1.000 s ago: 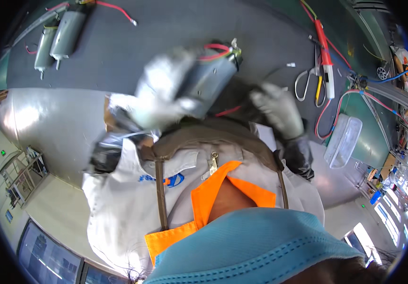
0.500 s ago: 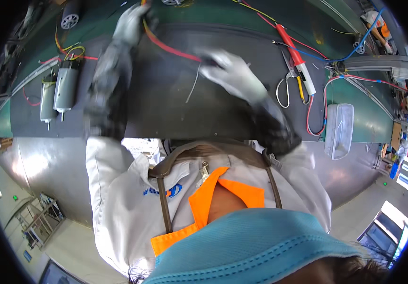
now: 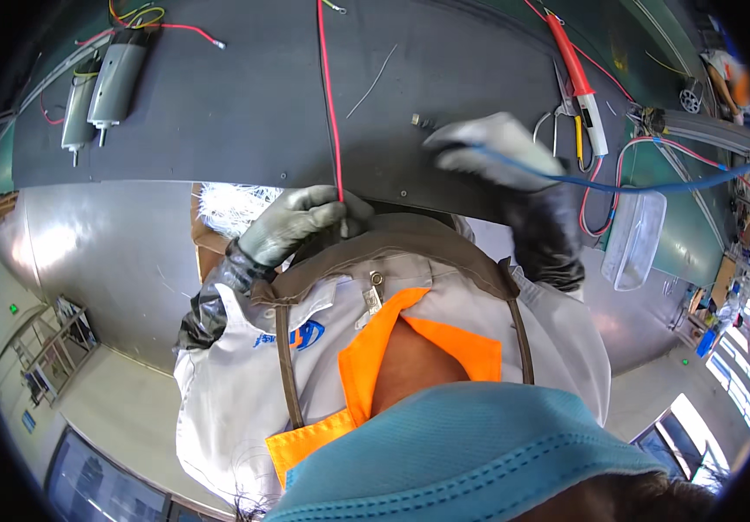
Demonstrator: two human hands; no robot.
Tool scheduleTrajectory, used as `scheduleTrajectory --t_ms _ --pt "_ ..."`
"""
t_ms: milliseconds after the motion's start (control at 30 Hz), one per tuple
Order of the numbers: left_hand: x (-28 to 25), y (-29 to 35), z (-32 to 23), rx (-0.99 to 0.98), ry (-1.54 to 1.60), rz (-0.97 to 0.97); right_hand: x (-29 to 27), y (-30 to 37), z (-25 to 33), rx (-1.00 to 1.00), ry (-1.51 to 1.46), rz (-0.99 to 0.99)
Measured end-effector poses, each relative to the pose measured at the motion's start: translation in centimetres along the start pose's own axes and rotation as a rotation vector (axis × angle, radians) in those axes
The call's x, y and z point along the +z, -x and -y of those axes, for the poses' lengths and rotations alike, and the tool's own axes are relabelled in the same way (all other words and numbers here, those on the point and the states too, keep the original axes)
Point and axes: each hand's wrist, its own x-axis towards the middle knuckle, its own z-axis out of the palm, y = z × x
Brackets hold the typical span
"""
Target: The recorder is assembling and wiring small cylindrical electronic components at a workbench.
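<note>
- Head view: left hand pinches a red wire near its lower end, at the near edge of the dark bench.
- Right hand, fingers curled, has a blue cord across it; whether it grips the cord, I cannot tell.
- Two grey cylindrical motors lie at the left.

And the thin red wire runs off the top edge; that small metallic piece near the white-gloved right hand is too tiny to identify.
</note>
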Motion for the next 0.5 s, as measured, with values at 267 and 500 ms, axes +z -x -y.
scheduleTrajectory --t_ms 267,500 --pt "1.8 -4.2 -3.1 0.527 0.087 -0.278 5.7 0.8 7.0 -0.076 -0.456 -0.545" --pt "5.3 -7.0 -4.8 0.684 -0.009 -0.397 7.1 -0.9 8.1 -0.07 -0.432 -0.805"
